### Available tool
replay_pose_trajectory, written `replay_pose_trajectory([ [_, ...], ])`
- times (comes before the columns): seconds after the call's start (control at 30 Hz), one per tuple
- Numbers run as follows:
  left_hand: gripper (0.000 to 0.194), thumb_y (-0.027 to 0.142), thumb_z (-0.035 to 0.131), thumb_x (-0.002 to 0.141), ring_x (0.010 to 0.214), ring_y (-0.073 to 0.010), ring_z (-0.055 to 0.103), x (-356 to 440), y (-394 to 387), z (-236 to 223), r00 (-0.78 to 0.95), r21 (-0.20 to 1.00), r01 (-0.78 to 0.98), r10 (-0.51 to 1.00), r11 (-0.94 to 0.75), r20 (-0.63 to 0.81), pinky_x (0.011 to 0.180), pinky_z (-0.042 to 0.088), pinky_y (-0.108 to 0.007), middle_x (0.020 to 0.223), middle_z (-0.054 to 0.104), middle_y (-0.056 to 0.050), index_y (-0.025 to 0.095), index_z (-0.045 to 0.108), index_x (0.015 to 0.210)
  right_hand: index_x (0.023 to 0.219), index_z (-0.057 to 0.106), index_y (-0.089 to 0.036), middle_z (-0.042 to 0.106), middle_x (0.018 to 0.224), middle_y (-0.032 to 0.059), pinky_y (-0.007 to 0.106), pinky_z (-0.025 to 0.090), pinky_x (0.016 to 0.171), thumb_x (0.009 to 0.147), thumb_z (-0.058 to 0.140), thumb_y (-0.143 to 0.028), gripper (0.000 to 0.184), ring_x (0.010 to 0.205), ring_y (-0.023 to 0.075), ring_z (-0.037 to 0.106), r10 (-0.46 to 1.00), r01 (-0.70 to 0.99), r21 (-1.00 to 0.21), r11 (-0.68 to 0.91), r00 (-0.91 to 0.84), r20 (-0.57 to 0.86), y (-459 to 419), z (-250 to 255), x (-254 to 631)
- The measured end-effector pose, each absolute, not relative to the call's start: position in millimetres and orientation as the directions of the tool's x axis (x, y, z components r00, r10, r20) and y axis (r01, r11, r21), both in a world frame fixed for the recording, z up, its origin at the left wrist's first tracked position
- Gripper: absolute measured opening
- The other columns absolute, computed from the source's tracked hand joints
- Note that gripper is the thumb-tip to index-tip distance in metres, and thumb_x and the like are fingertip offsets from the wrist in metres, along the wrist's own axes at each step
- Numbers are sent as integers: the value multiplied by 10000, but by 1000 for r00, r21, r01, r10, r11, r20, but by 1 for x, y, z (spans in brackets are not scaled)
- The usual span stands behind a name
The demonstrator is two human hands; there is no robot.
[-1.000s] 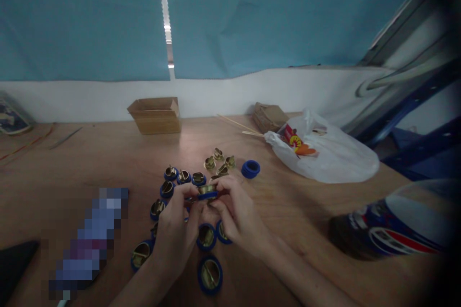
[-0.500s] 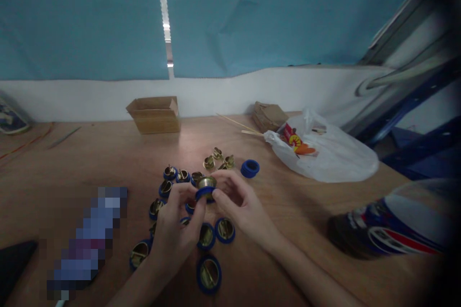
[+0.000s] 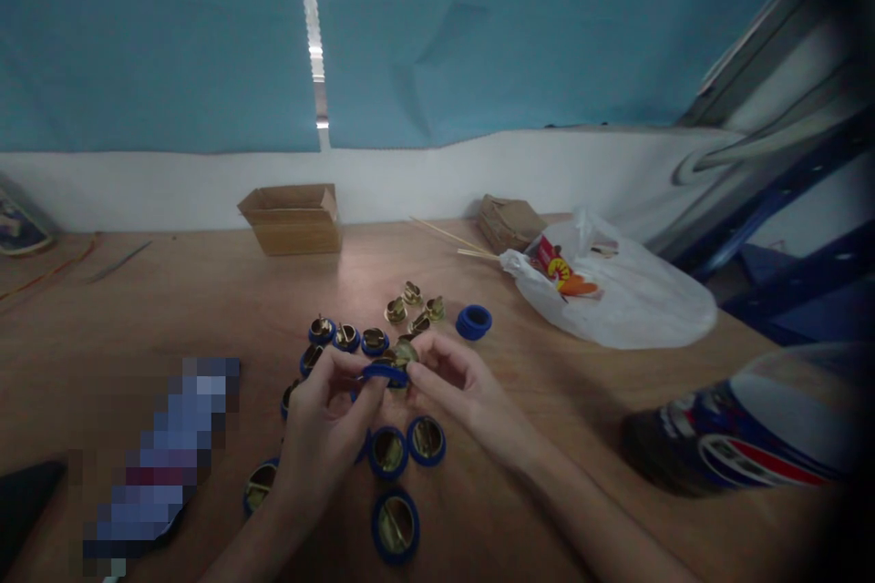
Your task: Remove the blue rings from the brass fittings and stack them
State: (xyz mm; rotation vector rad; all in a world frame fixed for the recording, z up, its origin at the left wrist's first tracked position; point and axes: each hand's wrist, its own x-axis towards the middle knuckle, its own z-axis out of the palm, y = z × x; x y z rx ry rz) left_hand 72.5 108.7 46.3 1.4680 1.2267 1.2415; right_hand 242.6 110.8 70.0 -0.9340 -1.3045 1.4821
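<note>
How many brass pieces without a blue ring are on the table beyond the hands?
4 visible, clustered left of the white bag: farthest piece, left piece, right piece, nearest piece. The right hand may hide others.

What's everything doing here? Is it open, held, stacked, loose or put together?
Left hand: pinching a blue ring.
Right hand: at a brass piece, grip unclear.
Nearest disc: put together, brass inside blue, resting on the table.
Back brass pieces: loose, no blue around them.
Blue ring stack: piled, no brass visible.
Cardboard box: upright, open on top.
Plastic bag: lying on the table.
Drink bottle: cap not visible.
</note>
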Motion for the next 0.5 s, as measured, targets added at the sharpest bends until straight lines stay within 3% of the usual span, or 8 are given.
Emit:
replay_pose_trajectory([
  [0.13, 161, 285, 704, 800, 708, -147, 662, 73, 113, 53, 22, 997, 17, 997, -78, 78, 635, 512, -220, 766, 679, -4, 181, 583, 776, 806, 509, -202, 514, 719, -48, 244, 417, 615, 827, 696, -417, 286, 637, 101, 512, 943, -209, -976, -67, -332, 6, 111, 66, 243],
  [0.3, 142, 200, 731, 740, 708, -124, 627, 73, 116, 54, -6, 994, -73, 996, -86, 85, 636, 499, -193, 753, 647, 13, 175, 592, 738, 712, 440, -218, 450, 680, -61, 239, 359, 559, 770, 734, -434, 369, 591, 97, 424, 962, -192, -981, -21, -272, 33, 113, 62, 238],
  [0.4, 54, 196, 680, 793, 716, -128, 628, 73, 113, 53, 103, 998, -53, 993, -45, 50, 626, 489, -191, 765, 663, 5, 179, 643, 827, 673, 402, -221, 416, 666, -65, 239, 331, 550, 746, 736, -396, 384, 590, 99, 379, 977, -165, -986, 32, -203, 66, 113, 63, 234],
  [0.5, 138, 246, 653, 832, 812, -168, 658, 74, 111, 51, 164, 999, -16, 986, -35, 37, 682, 509, -224, 848, 692, -23, 186, 691, 950, 631, 380, -220, 348, 618, -79, 236, 288, 529, 716, 733, -312, 375, 568, 97, 318, 993, -44, -994, 96, -65, 99, 112, 65, 232],
])
